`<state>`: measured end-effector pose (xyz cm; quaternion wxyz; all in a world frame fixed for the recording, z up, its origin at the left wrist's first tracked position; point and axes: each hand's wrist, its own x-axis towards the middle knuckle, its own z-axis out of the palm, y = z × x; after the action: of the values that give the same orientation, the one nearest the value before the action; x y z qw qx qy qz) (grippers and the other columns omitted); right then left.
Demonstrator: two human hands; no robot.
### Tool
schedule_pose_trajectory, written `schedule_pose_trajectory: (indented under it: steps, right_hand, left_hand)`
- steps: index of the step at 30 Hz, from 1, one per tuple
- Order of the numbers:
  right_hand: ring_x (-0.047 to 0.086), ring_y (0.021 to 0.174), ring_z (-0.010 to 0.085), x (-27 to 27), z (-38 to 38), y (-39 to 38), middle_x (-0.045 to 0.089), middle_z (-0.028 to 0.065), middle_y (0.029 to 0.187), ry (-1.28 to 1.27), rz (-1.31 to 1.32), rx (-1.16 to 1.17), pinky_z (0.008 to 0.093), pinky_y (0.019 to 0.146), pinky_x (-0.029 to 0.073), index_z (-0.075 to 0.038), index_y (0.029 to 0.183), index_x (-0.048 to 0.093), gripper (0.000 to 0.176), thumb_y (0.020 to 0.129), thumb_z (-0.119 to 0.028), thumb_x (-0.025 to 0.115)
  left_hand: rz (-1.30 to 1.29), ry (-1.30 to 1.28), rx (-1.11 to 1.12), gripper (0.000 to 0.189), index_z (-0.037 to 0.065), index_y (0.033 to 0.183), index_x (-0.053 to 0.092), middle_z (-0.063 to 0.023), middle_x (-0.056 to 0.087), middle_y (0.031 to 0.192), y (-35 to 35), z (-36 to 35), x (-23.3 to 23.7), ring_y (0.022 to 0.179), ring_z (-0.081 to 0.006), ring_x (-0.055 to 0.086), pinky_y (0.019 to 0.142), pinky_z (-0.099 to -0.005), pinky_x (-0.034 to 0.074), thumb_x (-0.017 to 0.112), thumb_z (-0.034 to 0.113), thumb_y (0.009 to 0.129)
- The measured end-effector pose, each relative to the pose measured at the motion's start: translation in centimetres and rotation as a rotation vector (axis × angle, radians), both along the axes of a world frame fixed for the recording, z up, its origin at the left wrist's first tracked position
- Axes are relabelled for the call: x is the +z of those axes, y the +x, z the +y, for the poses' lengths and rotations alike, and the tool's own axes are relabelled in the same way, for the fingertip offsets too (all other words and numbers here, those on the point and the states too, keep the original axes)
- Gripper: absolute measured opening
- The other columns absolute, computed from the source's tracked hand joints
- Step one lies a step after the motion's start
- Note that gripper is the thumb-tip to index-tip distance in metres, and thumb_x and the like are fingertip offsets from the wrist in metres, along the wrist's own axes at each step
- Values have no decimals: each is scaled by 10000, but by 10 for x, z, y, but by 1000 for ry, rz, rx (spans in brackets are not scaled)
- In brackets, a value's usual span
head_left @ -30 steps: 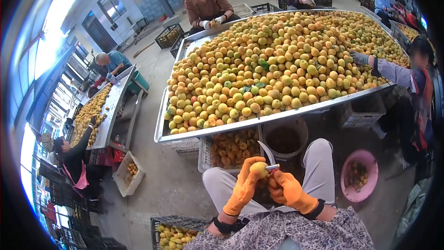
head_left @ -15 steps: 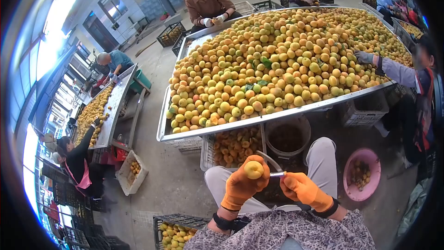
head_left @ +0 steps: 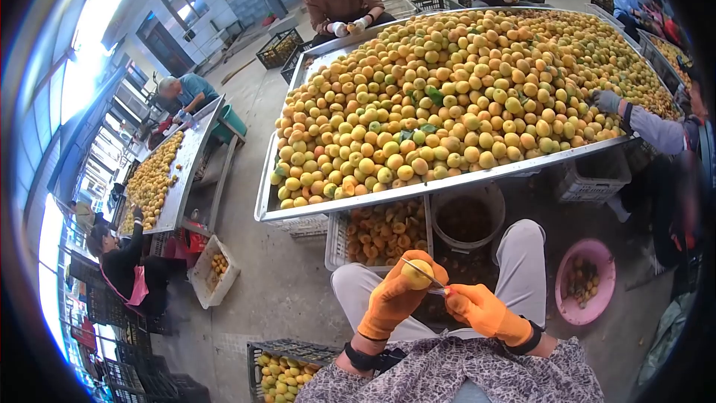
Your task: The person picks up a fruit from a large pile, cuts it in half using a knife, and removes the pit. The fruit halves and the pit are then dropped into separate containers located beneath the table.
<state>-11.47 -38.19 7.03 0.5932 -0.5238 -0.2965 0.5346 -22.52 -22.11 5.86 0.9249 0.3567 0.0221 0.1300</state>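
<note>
Both my hands wear orange gloves over my lap. My left hand (head_left: 395, 301) is closed round a yellow apricot (head_left: 417, 274), held with its face up. My right hand (head_left: 488, 313) grips the handle of a small knife (head_left: 424, 273), whose thin blade lies across the apricot. Just beyond my knees, a white crate (head_left: 340, 242) holds opened apricot halves (head_left: 388, 231). Beside it stands a white bucket (head_left: 495, 233) with dark contents. A large metal-edged table (head_left: 447, 185) bears a heap of whole apricots (head_left: 447, 97).
A pink basin (head_left: 606, 283) with some fruit is at the right, a black crate (head_left: 256, 373) of apricots at lower left. One co-worker's gloved hand (head_left: 605, 101) touches the heap; other people work across the table and at a second table (head_left: 186, 172) on the left.
The knife has swung from beside the apricot onto it, and my right hand has moved slightly left and down. The co-worker's hand at right has shifted right along the heap.
</note>
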Motion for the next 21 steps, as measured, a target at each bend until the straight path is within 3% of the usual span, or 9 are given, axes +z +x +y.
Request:
schedule_pose_trajectory:
  steps: [4,7,9,10,12,13,17,21]
  right_hand:
    - [354,582,50,-6,-2,0,431,-46,653,11,-40,36,227,517,299,-35,824,521,433,989,-435,519]
    - [376,571,73,-9,-5,-3,462,-21,629,47,-215,7,249,516,327,-19,821,529,430,1003,-407,499]
    - [476,545,226,-11,-8,-6,531,131,632,29,-391,-9,329,558,420,20,1007,583,358,977,-336,556]
    - [476,545,226,-12,-8,-8,531,131,632,28,-397,2,329,558,420,20,1007,583,358,977,-336,556]
    - [488,469,194,-13,-6,-16,507,77,565,174,-552,-121,304,496,376,-4,825,564,381,1004,-329,477]
    - [546,544,361,-19,-9,-15,552,167,633,145,-524,-82,366,535,435,4,971,584,375,964,-369,550]
    - [545,529,346,-16,-9,-15,544,160,618,198,-543,-86,365,528,434,9,954,583,368,968,-356,534]
    - [537,502,306,-20,-7,-9,529,125,589,244,-523,-38,341,515,419,29,1025,592,389,966,-344,498]
  left_hand:
    - [-77,-119,-56,520,17,1218,452,-162,574,1086,2,-4,-3,1065,-243,501,984,-361,353,642,359,875]
    - [-88,-99,-78,559,22,1223,450,-169,577,1098,0,-4,-3,1153,-266,482,1031,-398,339,677,384,863]
    - [-62,-41,-80,571,26,1223,452,-174,577,1112,-4,-5,5,1209,-276,455,1063,-411,317,693,391,855]
    - [-32,17,-85,583,31,1222,453,-179,578,1126,-6,-5,10,1264,-287,428,1096,-425,295,708,397,846]
    - [-22,85,-108,600,27,1239,444,-178,576,1145,-9,-3,19,1285,-291,420,1113,-427,280,716,389,845]
    - [-7,156,-141,617,23,1256,436,-177,574,1164,-10,-2,23,1305,-296,411,1131,-429,265,724,380,843]
    - [27,331,-227,681,25,1317,416,-135,564,1212,-15,12,33,1195,-242,518,1064,-366,358,747,369,831]
    - [66,556,-307,704,7,1308,432,-141,593,1203,-9,25,53,1135,-240,564,1044,-370,385,783,339,797]
